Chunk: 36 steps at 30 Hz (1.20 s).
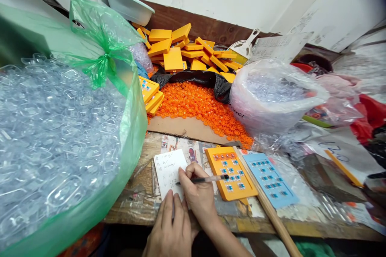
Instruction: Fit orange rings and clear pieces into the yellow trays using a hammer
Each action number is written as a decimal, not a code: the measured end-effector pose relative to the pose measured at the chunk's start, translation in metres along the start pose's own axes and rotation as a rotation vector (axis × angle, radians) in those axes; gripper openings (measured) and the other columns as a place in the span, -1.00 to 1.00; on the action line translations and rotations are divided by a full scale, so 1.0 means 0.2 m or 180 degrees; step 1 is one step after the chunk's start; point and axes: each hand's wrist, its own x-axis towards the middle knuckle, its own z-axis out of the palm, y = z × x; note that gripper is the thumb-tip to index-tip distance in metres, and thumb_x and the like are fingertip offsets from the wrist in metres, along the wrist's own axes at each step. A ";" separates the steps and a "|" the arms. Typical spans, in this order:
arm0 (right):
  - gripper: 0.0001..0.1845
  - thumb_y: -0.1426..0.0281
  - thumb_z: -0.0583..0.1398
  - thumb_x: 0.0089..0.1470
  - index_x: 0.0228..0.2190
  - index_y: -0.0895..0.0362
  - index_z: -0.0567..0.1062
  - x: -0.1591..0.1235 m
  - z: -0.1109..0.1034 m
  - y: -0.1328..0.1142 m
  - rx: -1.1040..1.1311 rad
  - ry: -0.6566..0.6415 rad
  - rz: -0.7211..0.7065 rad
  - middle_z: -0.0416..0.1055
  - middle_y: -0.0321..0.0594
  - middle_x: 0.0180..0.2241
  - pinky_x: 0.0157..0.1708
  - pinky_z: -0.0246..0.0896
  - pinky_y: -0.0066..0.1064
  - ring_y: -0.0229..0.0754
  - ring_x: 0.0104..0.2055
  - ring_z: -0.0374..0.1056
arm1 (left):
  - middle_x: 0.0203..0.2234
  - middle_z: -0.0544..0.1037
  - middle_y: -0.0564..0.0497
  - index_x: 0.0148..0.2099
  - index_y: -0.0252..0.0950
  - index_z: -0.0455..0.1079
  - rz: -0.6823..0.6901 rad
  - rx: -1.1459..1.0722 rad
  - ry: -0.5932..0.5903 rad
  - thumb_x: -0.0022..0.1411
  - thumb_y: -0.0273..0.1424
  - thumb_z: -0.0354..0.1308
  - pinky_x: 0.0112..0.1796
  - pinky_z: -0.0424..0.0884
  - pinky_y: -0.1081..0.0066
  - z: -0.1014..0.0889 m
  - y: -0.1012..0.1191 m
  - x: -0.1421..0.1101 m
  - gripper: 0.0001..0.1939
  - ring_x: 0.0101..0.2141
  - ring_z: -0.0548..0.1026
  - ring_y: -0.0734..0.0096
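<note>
My right hand (199,194) grips a black-and-clear pen (208,178), its tip on a small white sheet of paper (165,170) that bears handwritten lines. At the lower edge of the sheet lies my left hand (171,225), fingers stretched out and holding nothing I can make out; a dark sliver shows between two of them. Right of the paper is a yellow tray (221,182) with rows of small blue and red pieces. A wooden stick (269,209) runs between it and a light blue tray (285,196) with similar blue pieces.
A green bag (132,144) of clear plastic pieces fills the left. Behind the paper are a cardboard strip (181,125), orange rings (193,102) and piled yellow trays (173,59). A white bag (259,108) of clear pieces stands right; a pale basin (129,6) sits back left.
</note>
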 end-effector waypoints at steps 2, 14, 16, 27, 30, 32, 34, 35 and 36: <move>-0.66 0.40 0.10 0.04 -0.67 0.06 0.09 0.00 0.00 0.00 -0.0001 0.0021 -0.0018 0.05 -0.43 -0.65 -0.53 -0.01 -0.44 -0.31 -0.57 0.02 | -0.27 0.62 -0.16 -0.20 -0.41 0.48 0.0009 0.0020 0.0033 0.27 -0.46 -0.07 -0.16 0.40 0.31 0.00 0.00 0.00 -0.71 -0.17 0.55 0.13; -0.63 0.36 0.13 0.04 -0.67 0.04 0.07 0.00 -0.01 0.02 0.0175 -0.0158 0.0092 0.02 -0.44 -0.69 -0.57 -0.03 -0.44 -0.29 -0.58 0.04 | -0.36 0.63 -0.15 -0.27 -0.40 0.47 0.0169 0.0104 0.0340 0.31 -0.41 -0.14 -0.18 0.41 0.32 0.04 -0.02 0.00 -0.65 -0.27 0.58 0.18; -0.62 0.35 0.14 0.04 -0.66 0.04 0.07 0.00 -0.01 0.02 0.0215 -0.0232 0.0144 0.03 -0.44 -0.70 -0.60 -0.03 -0.45 -0.28 -0.59 0.07 | -0.35 0.63 -0.15 -0.26 -0.40 0.46 0.0204 0.0123 0.0270 0.31 -0.42 -0.16 -0.17 0.39 0.32 0.03 -0.02 0.00 -0.65 -0.26 0.58 0.17; -0.63 0.35 0.15 0.01 -0.68 0.05 0.09 0.00 -0.01 0.01 0.0254 -0.0410 0.0121 0.07 -0.42 -0.69 -0.63 -0.04 -0.47 -0.31 -0.62 0.07 | -0.30 0.60 -0.16 -0.19 -0.41 0.44 0.0113 0.0004 0.0349 0.27 -0.37 -0.06 -0.06 0.33 0.31 0.08 -0.01 -0.04 -0.71 -0.19 0.54 0.20; -0.63 0.37 0.15 -0.03 -0.70 0.06 0.10 0.01 -0.01 0.00 0.0280 -0.0345 0.0093 0.06 -0.42 -0.69 -0.58 -0.02 -0.46 -0.31 -0.60 0.06 | -0.29 0.60 -0.17 -0.20 -0.42 0.44 0.0138 0.0002 0.0290 0.29 -0.37 -0.08 -0.07 0.33 0.30 0.08 -0.02 -0.04 -0.70 -0.19 0.54 0.19; -0.64 0.38 0.16 -0.06 -0.72 0.07 0.11 0.01 0.00 -0.01 0.0328 -0.0286 0.0098 0.06 -0.42 -0.69 -0.56 -0.02 -0.45 -0.32 -0.60 0.03 | -0.32 0.61 -0.18 -0.23 -0.43 0.45 0.0164 -0.0007 0.0349 0.29 -0.39 -0.10 -0.11 0.34 0.29 0.07 -0.02 -0.03 -0.69 -0.21 0.55 0.15; -0.64 0.39 0.17 -0.09 -0.74 0.08 0.12 0.01 0.00 -0.01 0.0415 -0.0224 0.0143 0.06 -0.43 -0.70 -0.56 -0.03 -0.45 -0.32 -0.60 0.02 | -0.33 0.61 -0.18 -0.25 -0.44 0.45 0.0180 -0.0018 0.0405 0.29 -0.38 -0.10 -0.13 0.35 0.29 0.07 -0.02 -0.03 -0.68 -0.22 0.55 0.12; -0.63 0.39 0.19 -0.11 -0.75 0.08 0.13 0.01 0.00 -0.01 0.0475 -0.0195 0.0186 0.07 -0.43 -0.70 -0.56 -0.03 -0.46 -0.33 -0.60 0.02 | -0.32 0.61 -0.18 -0.24 -0.43 0.45 0.0178 -0.0028 0.0411 0.29 -0.37 -0.09 -0.13 0.35 0.29 0.08 -0.02 -0.03 -0.68 -0.22 0.55 0.13; -0.63 0.39 0.21 -0.13 -0.76 0.08 0.14 0.01 0.00 -0.01 0.0549 -0.0157 0.0247 0.07 -0.44 -0.70 -0.57 -0.03 -0.46 -0.34 -0.61 0.02 | -0.30 0.61 -0.18 -0.22 -0.43 0.45 0.0171 -0.0040 0.0407 0.29 -0.35 -0.08 -0.12 0.35 0.30 0.08 -0.02 -0.03 -0.68 -0.20 0.54 0.14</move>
